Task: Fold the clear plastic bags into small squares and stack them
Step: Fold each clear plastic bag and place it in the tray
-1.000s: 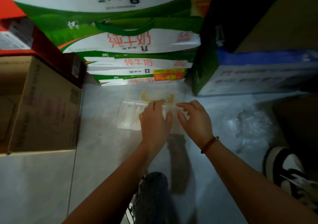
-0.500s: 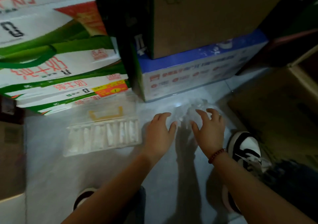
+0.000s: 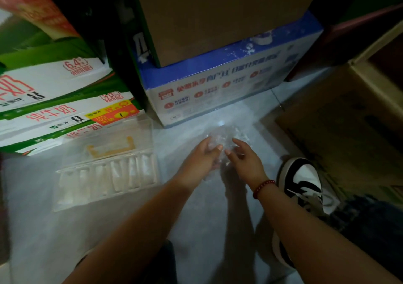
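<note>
Both hands are reaching into the loose heap of crumpled clear plastic bags (image 3: pixel 226 138) lying on the pale tiled floor (image 3: pixel 196 229), just in front of the blue-topped printed carton (image 3: pixel 218 91).

My left hand (image 3: pixel 201 159) is cupping the near left side of the heap, fingers loosely curved, thumb tip near the film. My right hand (image 3: pixel 243 160) is mirroring it from the right, fingers spread and lightly bent. Whether either hand is actually pinching plastic, I cannot tell; the film is transparent and the light is dim. Neither hand looks clamped.

The clear compartmented tray (image 3: pixel 106 174), with pale folded squares standing in its slots, is sitting well to the left, in front of the stacked milk cartons (image 3: pixel 54 109). My black-and-white sneaker (image 3: pixel 303 183) is planted just right of the working patch.

Judgement on doing this step well:
- Be separating one bag only, pinching a single edge rather than scooping the clump.
- Be drawing it toward me onto bare tile between heap and knee, away from the sneaker.
- Be smoothing it flat with both palms, pressing air out, before the first fold.
- Risk: thin film clinging, so two bags may be coming up together.
</note>
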`<state>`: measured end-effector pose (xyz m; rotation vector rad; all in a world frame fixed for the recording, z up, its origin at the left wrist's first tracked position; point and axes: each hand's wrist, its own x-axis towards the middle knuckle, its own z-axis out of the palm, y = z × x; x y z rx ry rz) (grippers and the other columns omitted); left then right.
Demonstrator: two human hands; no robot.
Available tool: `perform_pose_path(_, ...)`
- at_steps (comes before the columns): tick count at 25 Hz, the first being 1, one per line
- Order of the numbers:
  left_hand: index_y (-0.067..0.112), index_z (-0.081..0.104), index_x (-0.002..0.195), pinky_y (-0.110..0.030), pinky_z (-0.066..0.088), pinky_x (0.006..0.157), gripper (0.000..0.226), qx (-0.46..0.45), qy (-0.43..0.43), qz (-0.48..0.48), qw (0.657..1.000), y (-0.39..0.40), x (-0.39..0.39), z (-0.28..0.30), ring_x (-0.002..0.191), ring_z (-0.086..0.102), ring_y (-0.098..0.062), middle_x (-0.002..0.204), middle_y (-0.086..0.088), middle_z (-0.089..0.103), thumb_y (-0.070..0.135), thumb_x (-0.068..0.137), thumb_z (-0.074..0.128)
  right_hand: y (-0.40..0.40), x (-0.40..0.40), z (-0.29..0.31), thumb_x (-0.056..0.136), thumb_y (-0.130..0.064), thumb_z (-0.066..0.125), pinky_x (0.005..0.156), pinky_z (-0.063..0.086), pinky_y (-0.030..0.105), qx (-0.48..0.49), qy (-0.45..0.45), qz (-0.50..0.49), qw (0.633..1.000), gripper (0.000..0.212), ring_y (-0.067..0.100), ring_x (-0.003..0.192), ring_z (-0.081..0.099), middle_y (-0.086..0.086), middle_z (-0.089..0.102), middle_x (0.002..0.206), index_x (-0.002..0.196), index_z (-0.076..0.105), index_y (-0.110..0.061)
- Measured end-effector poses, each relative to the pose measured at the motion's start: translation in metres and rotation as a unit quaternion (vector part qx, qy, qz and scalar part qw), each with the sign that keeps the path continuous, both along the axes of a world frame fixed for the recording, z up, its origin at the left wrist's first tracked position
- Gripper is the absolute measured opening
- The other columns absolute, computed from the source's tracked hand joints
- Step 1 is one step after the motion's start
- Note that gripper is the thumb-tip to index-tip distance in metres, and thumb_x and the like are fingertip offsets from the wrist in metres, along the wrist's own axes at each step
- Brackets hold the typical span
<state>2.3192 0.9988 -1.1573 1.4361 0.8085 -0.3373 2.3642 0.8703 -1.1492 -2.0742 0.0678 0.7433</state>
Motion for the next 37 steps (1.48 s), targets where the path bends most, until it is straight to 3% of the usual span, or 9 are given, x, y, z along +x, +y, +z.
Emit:
perform_pose_path(2,0.035,0.059,0.118,-0.043,0.053,0.091,0.047,0.042,0.011,0.037,0.998,0.000,-0.002,0.001,0.092,0.066,-0.016,0.114,-0.001,0.066,0.054,0.076,0.064,0.005,-0.001,0.005,0.092,-0.030,0.059,0.067,0.043,0.005,0.033,0.008,-0.019,0.999,0.042,0.008,0.092,0.059,0.003,0.062,0.108,0.132,0.051,-0.025)
perform_pose_path(5,0.033,0.072,0.089,-0.034,0.052,0.075,0.030,0.043,0.031,0.100,0.994,0.009,-0.005,0.020,0.076,0.064,-0.016,0.092,-0.003,0.073,0.057,0.072,0.065,0.011,-0.001,0.020,0.089,-0.025,0.064,0.074,0.049,0.010,0.088,0.003,-0.058,0.994,0.030,0.016,0.095,0.062,0.010,0.065,0.104,0.118,0.061,-0.021)
perform_pose_path(8,0.022,0.074,0.088,-0.032,0.052,0.077,0.018,0.037,0.012,0.146,0.988,0.025,-0.012,0.062,0.080,0.066,-0.020,0.087,-0.004,0.073,0.038,0.083,0.068,0.019,0.001,0.051,0.088,-0.029,0.064,0.087,0.051,0.023,0.144,-0.002,-0.060,0.988,0.025,0.014,0.098,0.061,0.005,0.066,0.108,0.110,0.066,-0.017)
perform_pose_path(12,0.012,0.073,0.084,-0.025,0.051,0.068,0.014,0.044,-0.064,0.133,0.988,0.051,-0.037,0.148,0.070,0.061,-0.014,0.077,-0.005,0.070,0.025,0.086,0.068,0.042,-0.009,0.125,0.087,-0.040,0.062,0.075,0.044,0.012,0.209,0.020,-0.022,0.977,0.029,0.004,0.096,0.058,-0.010,0.064,0.104,0.106,0.065,-0.019)
perform_pose_path(16,0.017,0.066,0.076,-0.028,0.043,0.072,0.019,0.078,-0.115,0.090,0.986,0.077,-0.061,0.252,0.071,0.057,-0.013,0.073,0.001,0.064,0.032,0.088,0.064,0.060,-0.025,0.209,0.074,-0.064,0.058,0.099,0.036,0.030,0.253,0.030,0.024,0.967,0.074,0.014,0.124,0.044,-0.003,0.046,0.133,0.136,0.042,-0.030)
perform_pose_path(22,0.013,0.064,0.077,-0.025,0.047,0.066,0.027,0.124,-0.191,0.118,0.967,0.088,-0.110,0.377,0.067,0.058,-0.014,0.072,-0.001,0.062,0.036,0.091,0.059,0.069,-0.051,0.341,0.088,-0.023,0.064,0.071,0.047,0.019,0.335,-0.048,0.121,0.933,0.012,0.007,0.080,0.062,-0.004,0.067,0.086,0.088,0.066,-0.012)
perform_pose_path(30,0.013,0.046,0.057,-0.018,0.031,0.049,0.047,0.335,-0.250,0.163,0.894,0.061,-0.157,0.445,0.055,0.043,-0.012,0.056,0.000,0.045,0.038,0.097,0.050,0.041,-0.074,0.433,0.084,-0.027,0.069,0.061,0.048,0.015,0.275,-0.180,0.142,0.934,0.028,0.007,0.071,0.059,0.000,0.067,0.079,0.082,0.068,0.001)
perform_pose_path(34,0.013,0.057,0.065,-0.020,0.034,0.056,0.046,0.360,-0.226,0.109,0.899,0.046,-0.163,0.445,0.064,0.052,-0.012,0.064,0.002,0.054,0.043,0.098,0.043,0.026,-0.084,0.432,0.087,-0.031,0.067,0.063,0.048,0.020,0.239,-0.282,0.138,0.919,0.026,0.007,0.067,0.059,-0.002,0.066,0.072,0.075,0.067,-0.007)
perform_pose_path(37,0.023,0.065,0.115,-0.019,0.039,0.073,0.043,0.239,-0.250,0.065,0.936,0.040,-0.163,0.443,0.100,0.058,-0.007,0.105,0.010,0.064,0.053,0.092,0.044,0.023,-0.089,0.422,0.086,-0.032,0.068,0.056,0.040,0.013,0.190,-0.324,0.155,0.914,0.026,0.007,0.060,0.052,-0.004,0.059,0.063,0.068,0.061,-0.014)
